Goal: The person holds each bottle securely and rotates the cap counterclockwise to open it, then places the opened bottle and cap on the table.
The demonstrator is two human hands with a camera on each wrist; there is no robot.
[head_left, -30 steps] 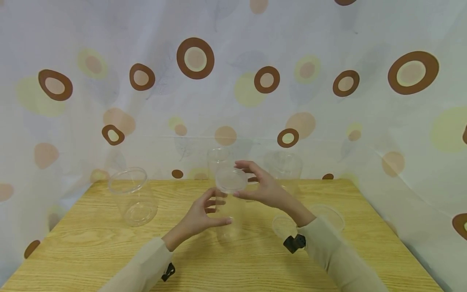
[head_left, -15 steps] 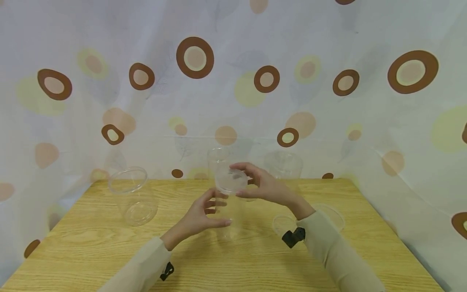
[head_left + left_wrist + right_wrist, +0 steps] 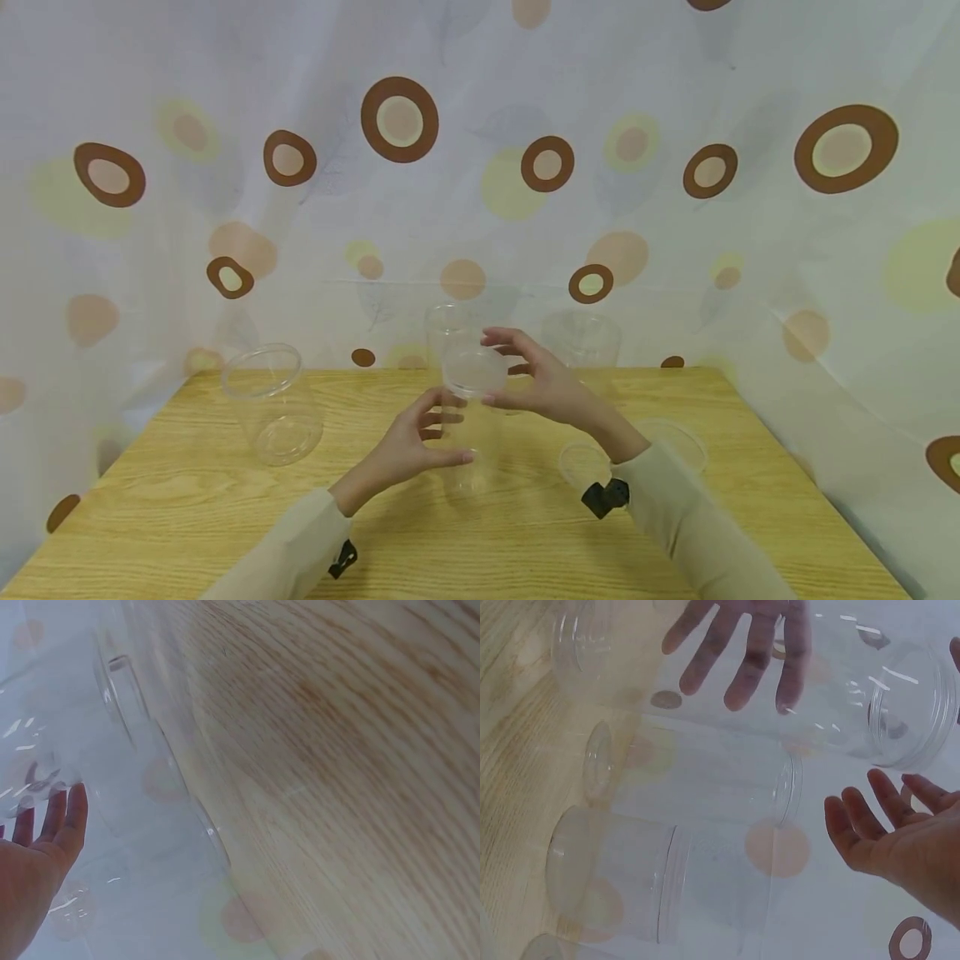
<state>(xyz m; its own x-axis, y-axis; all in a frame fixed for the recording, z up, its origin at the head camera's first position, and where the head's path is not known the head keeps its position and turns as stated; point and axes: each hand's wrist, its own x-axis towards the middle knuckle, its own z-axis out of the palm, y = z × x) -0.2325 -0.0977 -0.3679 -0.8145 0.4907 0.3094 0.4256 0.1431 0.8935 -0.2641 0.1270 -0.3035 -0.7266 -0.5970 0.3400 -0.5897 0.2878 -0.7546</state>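
Note:
A tall clear plastic jar [image 3: 471, 479] stands upright near the table's middle, with a translucent round lid [image 3: 474, 372] on its mouth. My left hand [image 3: 408, 442] grips the jar's side, the thumb in front and the other fingers behind. At the lid's right side, my right hand [image 3: 551, 385] is spread: its thumb is close to the front rim, its fingertips beyond the back rim. In the right wrist view the right hand [image 3: 900, 832] has loosely bent fingers beside the jar's lidded end. Whether its thumb touches the lid cannot be told.
Left on the wooden table [image 3: 172, 500] stands an uncovered clear container [image 3: 288, 417]. Behind the jar are a narrow clear container [image 3: 442, 325] and a wider one [image 3: 583, 337]. Two clear discs, one small [image 3: 585, 463] and one larger [image 3: 697, 450], lie by the right forearm. A patterned sheet [image 3: 322, 225] hangs behind.
My right hand's fingers closed in over the lid half a second ago and have now spread back off it. The left hand and the jar have stayed in place.

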